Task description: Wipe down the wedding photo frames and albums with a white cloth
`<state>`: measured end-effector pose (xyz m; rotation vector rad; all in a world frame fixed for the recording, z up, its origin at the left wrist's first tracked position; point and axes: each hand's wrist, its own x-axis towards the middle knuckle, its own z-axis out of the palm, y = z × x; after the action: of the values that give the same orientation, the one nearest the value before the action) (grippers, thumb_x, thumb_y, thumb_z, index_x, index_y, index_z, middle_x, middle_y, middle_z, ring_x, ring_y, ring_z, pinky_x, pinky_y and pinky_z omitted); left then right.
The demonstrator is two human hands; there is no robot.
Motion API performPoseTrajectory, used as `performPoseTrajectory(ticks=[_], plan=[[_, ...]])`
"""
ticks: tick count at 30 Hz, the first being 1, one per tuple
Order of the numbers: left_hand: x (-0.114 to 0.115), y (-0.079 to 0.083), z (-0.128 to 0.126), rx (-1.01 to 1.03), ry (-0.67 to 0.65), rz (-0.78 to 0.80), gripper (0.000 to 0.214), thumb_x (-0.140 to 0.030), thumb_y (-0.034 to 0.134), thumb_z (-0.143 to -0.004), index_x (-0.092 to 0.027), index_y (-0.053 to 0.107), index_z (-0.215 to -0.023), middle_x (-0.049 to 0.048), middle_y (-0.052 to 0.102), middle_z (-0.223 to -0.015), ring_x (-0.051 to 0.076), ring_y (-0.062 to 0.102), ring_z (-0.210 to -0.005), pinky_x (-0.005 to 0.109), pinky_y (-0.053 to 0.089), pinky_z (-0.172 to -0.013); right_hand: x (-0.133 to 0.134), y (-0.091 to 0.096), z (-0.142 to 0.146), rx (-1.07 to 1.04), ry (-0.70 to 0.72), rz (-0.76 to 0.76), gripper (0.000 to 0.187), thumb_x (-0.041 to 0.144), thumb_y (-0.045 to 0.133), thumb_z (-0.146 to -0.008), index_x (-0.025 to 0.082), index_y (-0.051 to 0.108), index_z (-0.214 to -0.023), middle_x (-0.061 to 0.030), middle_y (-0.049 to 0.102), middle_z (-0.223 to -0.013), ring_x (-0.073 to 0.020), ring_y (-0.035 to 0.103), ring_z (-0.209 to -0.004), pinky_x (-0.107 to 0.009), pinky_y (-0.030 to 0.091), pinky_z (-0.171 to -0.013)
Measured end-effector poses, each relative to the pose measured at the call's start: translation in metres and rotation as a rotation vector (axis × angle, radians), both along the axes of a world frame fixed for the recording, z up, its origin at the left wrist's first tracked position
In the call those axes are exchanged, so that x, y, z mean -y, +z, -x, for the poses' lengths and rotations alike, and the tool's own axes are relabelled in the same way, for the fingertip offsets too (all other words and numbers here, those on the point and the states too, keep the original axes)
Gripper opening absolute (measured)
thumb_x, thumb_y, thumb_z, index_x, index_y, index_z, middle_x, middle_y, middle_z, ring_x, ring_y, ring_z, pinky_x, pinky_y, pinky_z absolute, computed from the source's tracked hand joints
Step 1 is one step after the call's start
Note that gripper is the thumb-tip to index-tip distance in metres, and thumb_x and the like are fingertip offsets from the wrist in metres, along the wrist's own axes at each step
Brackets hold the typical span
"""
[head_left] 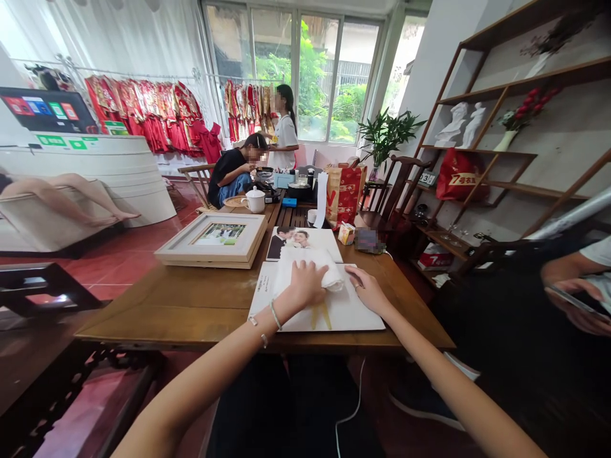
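Note:
A white photo album (pixel 344 312) lies flat on the wooden table (pixel 191 305) in front of me. My left hand (pixel 305 284) presses a folded white cloth (pixel 310 264) down onto the album's cover, fingers curled over it. To its right, my right hand (pixel 366 289) rests flat on the album with its fingers spread, a ring on one finger. Just behind the album lies a second album (pixel 305 242) with a couple's photo on its cover.
A stack of framed pictures (pixel 214 238) sits at the table's left. Farther back stand a white teapot (pixel 256 200), a red bag (pixel 344 194) and small boxes. Two people are at the far end. Another person's hand with a phone (pixel 577 299) is at right. Shelves line the right wall.

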<state>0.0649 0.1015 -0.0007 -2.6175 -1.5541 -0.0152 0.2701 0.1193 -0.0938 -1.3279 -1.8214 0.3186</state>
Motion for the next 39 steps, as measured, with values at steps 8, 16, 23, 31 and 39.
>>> performPoseTrajectory(ticks=[8,16,23,31,39], plan=[[0.046,-0.008,0.034,0.001,0.025,-0.02,0.075,-0.019,0.056,-0.069,-0.021,0.031,-0.14,0.0155,0.04,-0.137,0.035,0.037,-0.123,0.048,0.03,-0.1,0.002,0.002,0.003,-0.013,-0.011,0.024,0.037,0.015,0.044,-0.081,0.021,0.061,-0.112,-0.0088,0.064,-0.116,-0.0216,0.057,-0.111,-0.042,0.04,-0.1],[0.126,-0.037,0.05,0.043,-0.003,0.1,0.097,-0.025,0.062,-0.061,-0.026,0.014,-0.145,0.0139,0.016,-0.151,0.041,0.007,-0.137,0.057,0.009,-0.109,0.003,0.002,0.003,-0.009,-0.013,0.029,0.037,0.015,0.044,-0.08,0.02,0.061,-0.113,-0.0088,0.063,-0.117,-0.0212,0.057,-0.11,-0.04,0.043,-0.097],[0.079,-0.018,0.053,0.089,-0.013,0.126,0.084,-0.024,0.059,-0.067,-0.025,0.025,-0.143,0.0157,0.024,-0.148,0.038,0.016,-0.136,0.054,0.014,-0.109,0.004,0.002,0.005,-0.011,-0.016,0.03,0.036,0.016,0.044,-0.081,0.022,0.061,-0.113,-0.0081,0.063,-0.118,-0.0213,0.056,-0.111,-0.041,0.042,-0.099],[-0.011,-0.021,0.066,0.139,0.005,0.017,0.069,-0.032,0.056,-0.074,-0.034,0.033,-0.14,0.0059,0.031,-0.146,0.033,0.022,-0.135,0.048,0.021,-0.107,0.004,0.004,0.004,-0.021,-0.014,0.044,0.036,0.016,0.044,-0.081,0.021,0.061,-0.113,-0.0089,0.063,-0.118,-0.0223,0.055,-0.114,-0.042,0.039,-0.101],[-0.012,-0.024,0.082,0.11,0.026,-0.007,0.066,-0.024,0.047,-0.079,-0.036,0.028,-0.141,0.0038,0.027,-0.15,0.029,0.017,-0.137,0.056,0.019,-0.104,0.004,0.004,0.003,-0.02,-0.023,0.042,0.037,0.015,0.044,-0.081,0.021,0.061,-0.112,-0.0086,0.063,-0.117,-0.0222,0.055,-0.113,-0.043,0.038,-0.102]])
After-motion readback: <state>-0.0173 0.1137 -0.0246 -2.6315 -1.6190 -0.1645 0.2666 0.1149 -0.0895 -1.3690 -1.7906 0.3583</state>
